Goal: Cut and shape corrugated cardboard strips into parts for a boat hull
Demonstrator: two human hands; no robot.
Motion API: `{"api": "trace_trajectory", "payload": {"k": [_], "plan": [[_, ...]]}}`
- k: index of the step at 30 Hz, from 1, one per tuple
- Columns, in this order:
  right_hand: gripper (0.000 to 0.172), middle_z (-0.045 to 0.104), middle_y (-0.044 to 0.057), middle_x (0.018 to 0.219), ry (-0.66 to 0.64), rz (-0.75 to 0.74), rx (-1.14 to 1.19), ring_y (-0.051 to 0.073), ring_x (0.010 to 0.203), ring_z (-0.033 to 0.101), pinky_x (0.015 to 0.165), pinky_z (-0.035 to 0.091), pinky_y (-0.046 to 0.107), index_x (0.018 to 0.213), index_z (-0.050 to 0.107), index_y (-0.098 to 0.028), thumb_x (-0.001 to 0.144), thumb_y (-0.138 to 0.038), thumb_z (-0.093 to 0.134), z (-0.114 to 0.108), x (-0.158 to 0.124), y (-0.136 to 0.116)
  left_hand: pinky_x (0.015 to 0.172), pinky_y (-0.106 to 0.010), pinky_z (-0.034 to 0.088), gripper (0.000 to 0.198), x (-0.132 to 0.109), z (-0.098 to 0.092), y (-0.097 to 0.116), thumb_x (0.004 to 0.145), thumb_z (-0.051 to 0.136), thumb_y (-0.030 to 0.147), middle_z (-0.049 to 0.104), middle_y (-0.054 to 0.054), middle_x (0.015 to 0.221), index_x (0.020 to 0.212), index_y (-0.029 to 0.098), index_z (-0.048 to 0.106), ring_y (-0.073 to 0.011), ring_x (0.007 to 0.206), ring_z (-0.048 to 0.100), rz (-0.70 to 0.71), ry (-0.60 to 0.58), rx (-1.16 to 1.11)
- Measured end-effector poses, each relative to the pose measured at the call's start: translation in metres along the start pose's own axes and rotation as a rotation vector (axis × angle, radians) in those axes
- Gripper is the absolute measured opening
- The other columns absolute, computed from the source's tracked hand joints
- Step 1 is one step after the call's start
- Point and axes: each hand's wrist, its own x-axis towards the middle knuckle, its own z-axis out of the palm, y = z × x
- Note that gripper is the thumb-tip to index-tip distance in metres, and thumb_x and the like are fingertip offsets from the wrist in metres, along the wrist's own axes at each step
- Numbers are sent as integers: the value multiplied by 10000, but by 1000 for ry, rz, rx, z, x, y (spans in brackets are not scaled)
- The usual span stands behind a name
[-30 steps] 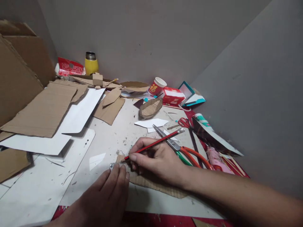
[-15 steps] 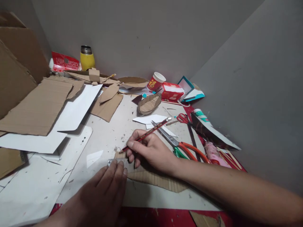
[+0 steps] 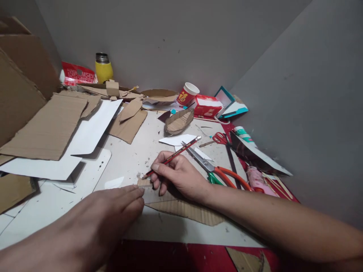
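My right hand [image 3: 174, 173] is closed around a dark red pencil [image 3: 181, 150] with a metal cap end. Its tip points down-left at the upper left edge of a corrugated cardboard piece [image 3: 193, 212]. Across that cardboard lies a clear ruler [image 3: 157, 195], partly hidden under my right hand. My left hand [image 3: 121, 207] is at the ruler's left end, fingers together and pointing right, covering that end. Just beyond my right wrist lie scissors [image 3: 207, 164] with orange handles, blades apart. A small white paper scrap [image 3: 114, 183] is beside my left hand.
Cardboard sheets [image 3: 48, 126] and white paper [image 3: 93, 130] are stacked at left. Farther back are a boat-shaped cardboard piece [image 3: 179, 122], a red paper cup [image 3: 187, 94], a red box [image 3: 208, 106] and a yellow bottle [image 3: 104, 71]. Red-handled scissors [image 3: 220, 138] lie at right.
My left hand has turned, its fingers now pointing right instead of up the table, and covers the ruler's left end. My right hand and pencil have shifted slightly up in the view.
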Motion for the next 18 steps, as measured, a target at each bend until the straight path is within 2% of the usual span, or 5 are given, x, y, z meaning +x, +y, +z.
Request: {"api": "trace_trajectory", "payload": {"k": [2, 4, 7, 14, 18], "plan": [[271, 641, -26, 614, 4, 2, 4, 80, 484, 616, 385, 504, 135, 776, 512, -171, 798, -357, 709, 0, 0, -1, 835, -219, 533, 412, -9, 19, 4, 925, 315, 87, 737, -24, 1125, 1098, 180, 678, -136, 978, 687, 97, 44, 91], [265, 639, -26, 611, 3, -2, 7, 80, 480, 612, 383, 502, 135, 775, 509, -173, 798, -347, 707, 1, 0, -1, 861, -267, 530, 441, -18, 38, 7, 902, 315, 45, 731, -20, 1140, 1095, 193, 683, -161, 1032, 669, 32, 115, 177], [258, 637, -24, 606, -1, -6, 10, 81, 476, 611, 380, 505, 137, 770, 511, -172, 799, -342, 703, 1, 1, -1, 915, -303, 498, 481, -29, 55, 8, 877, 332, 28, 707, -15, 1185, 1184, 218, 649, -182, 1100, 623, -38, 105, 165], [259, 636, -21, 607, 0, -15, 51, 85, 479, 615, 377, 514, 140, 769, 518, -171, 801, -350, 703, -1, 2, -1, 837, -323, 492, 435, -27, 53, 4, 892, 348, 61, 714, -44, 1132, 1209, 181, 621, -204, 923, 632, 18, 71, 158], [282, 642, -18, 598, -5, -6, 83, 92, 471, 615, 376, 533, 160, 758, 525, -164, 780, -366, 721, -3, 4, -2, 858, -336, 487, 430, -28, 55, 1, 890, 374, 109, 691, -52, 1194, 1244, 184, 607, -220, 980, 617, 51, 40, 172]]}}
